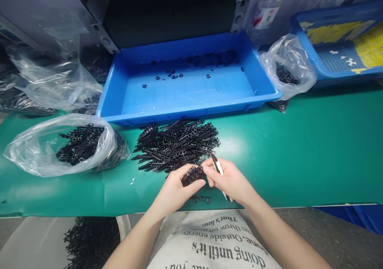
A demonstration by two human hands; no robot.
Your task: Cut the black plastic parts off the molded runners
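Observation:
My left hand [176, 189] is closed around a small bunch of black plastic strips [192, 174], just in front of my body. My right hand [229, 179] grips a slim tool with a white handle and dark tip [218, 165], perhaps a craft knife or pen. Its fingertips meet the near side of the bunch; whether they also pinch a strip is hidden. Beyond both hands lies a large pile of black plastic strips [179, 143] with rows of holes. One loose strip [202, 199] rests by the table's front edge, below my hands.
A blue tray [191, 111] holding scattered small black pieces stands behind the pile. Open plastic bags of black parts sit at left [80, 167] and right [302, 71]. A blue basket [326, 67] is at the far right. Below the table's left edge, a white bucket [124, 225] holds black parts.

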